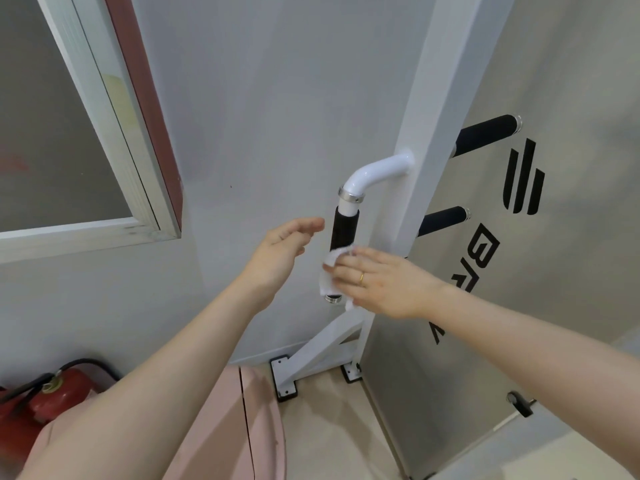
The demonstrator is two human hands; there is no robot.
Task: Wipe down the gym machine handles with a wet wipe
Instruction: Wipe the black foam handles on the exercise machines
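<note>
A white bent tube juts from the machine's white upright post [427, 140] and ends in a vertical black foam handle [343, 229] with chrome rings. My right hand [384, 282] presses a white wet wipe [330, 271] around the lower half of this handle, fingers wrapped over it; a gold ring shows on one finger. My left hand [280, 249] hovers just left of the handle, fingers loosely apart, holding nothing and not touching it. Two more black foam handles [485, 135] [443, 220] stick out to the right behind the post.
A grey panel with black lettering [519, 258] stands on the right. The post's angled brace [322, 351] is bolted to the beige floor. A red fire extinguisher [52, 396] lies at lower left. A window frame [114, 133] fills the upper left wall.
</note>
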